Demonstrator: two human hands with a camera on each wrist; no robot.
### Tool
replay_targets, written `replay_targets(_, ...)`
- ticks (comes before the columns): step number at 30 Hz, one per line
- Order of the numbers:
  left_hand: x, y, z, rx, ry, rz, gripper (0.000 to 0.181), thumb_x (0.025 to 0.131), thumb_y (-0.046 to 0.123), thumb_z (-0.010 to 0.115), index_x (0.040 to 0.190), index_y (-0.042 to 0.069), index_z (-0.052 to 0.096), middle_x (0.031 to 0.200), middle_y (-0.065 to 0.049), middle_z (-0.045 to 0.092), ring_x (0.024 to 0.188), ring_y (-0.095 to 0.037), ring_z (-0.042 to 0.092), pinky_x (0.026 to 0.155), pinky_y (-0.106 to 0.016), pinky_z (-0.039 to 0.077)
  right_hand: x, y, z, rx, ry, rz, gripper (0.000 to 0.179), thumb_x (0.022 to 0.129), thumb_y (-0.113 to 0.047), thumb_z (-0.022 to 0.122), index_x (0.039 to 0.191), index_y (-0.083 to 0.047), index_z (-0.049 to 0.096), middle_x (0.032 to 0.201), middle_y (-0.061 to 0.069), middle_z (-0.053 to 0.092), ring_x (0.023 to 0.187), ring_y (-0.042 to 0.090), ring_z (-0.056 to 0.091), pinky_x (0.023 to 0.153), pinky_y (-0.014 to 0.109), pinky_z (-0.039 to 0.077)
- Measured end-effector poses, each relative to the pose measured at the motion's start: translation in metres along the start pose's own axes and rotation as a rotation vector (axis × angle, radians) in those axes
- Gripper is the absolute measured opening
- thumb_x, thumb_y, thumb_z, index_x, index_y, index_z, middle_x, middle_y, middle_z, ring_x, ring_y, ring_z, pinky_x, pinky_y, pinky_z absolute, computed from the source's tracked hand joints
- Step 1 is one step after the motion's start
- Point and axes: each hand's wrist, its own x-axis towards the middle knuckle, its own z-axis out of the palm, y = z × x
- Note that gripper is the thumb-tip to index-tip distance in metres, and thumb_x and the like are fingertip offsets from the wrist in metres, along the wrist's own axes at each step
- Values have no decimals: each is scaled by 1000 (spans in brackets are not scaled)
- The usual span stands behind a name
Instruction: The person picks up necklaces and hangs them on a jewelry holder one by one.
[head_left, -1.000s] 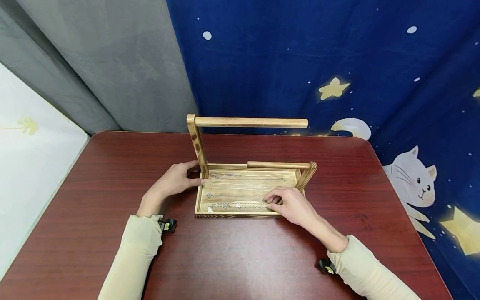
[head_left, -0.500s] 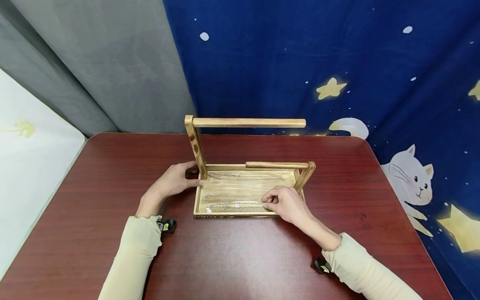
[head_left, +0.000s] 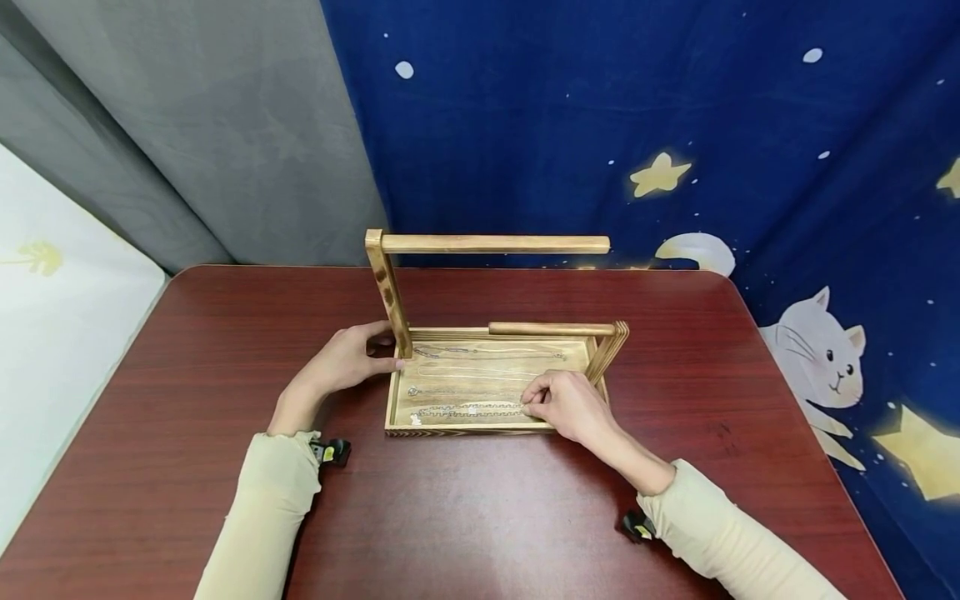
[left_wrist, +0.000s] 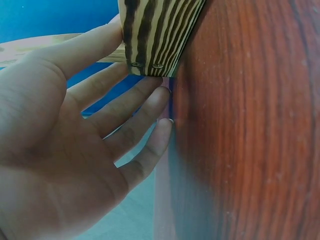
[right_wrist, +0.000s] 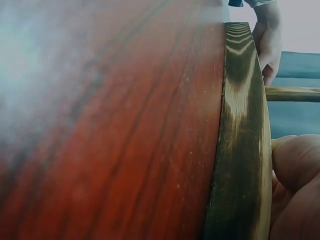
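Observation:
A shallow wooden tray stands on the table, with several fine silver-coloured necklaces laid in rows across its floor. My left hand grips its back left corner, the thumb at the rim and the forefinger round behind the post; in the left wrist view the other fingers stretch out loosely. Over the front right of the tray, my right hand pinches the right end of the front chain necklace between thumb and forefinger. The curled fingers hide that end. A thin necklace lies just behind it.
From the tray's left post a long upper bar runs to the right. A shorter, lower bar reaches left from the right post. Curtains hang behind the reddish-brown table.
My right forearm has swung slightly left, and the thumb has slid a little left along the front necklace. My left hand keeps its place on the tray.

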Motion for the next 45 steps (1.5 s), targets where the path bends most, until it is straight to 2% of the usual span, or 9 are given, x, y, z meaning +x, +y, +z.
replay_targets(4,-1,2,-1,-11,-3,-12,59,86,28,79,138,8,57,124,-13,67,119,-30,59,99,-49,44,0,-2,-1,-1,-25,13,9,79,-18,83,75,-23,77,68,-14,62,61,0,54,58,23,45)
replay_targets(20,-2,2,0,-6,-14,-22,60,87,29,78,139,8,55,125,-13,65,121,-30,58,100,-50,43,-2,-1,2,32,-36,17,11,83,-20,81,75,-22,73,70,-12,59,63,2,51,59,23,43)
replay_targets(32,-2,2,0,-4,-17,-22,60,88,28,77,140,7,54,126,-14,65,122,-31,57,100,-50,42,-3,1,-3,112,-30,-64,10,88,-17,76,81,-20,70,75,-12,58,70,4,53,64,23,45)
replay_targets(45,-2,3,0,0,-19,-25,61,89,29,77,140,7,53,127,-15,64,122,-32,57,101,-50,42,-5,0,-7,175,-62,-64,7,92,-18,72,86,-21,69,81,-11,66,75,4,59,72,26,48)
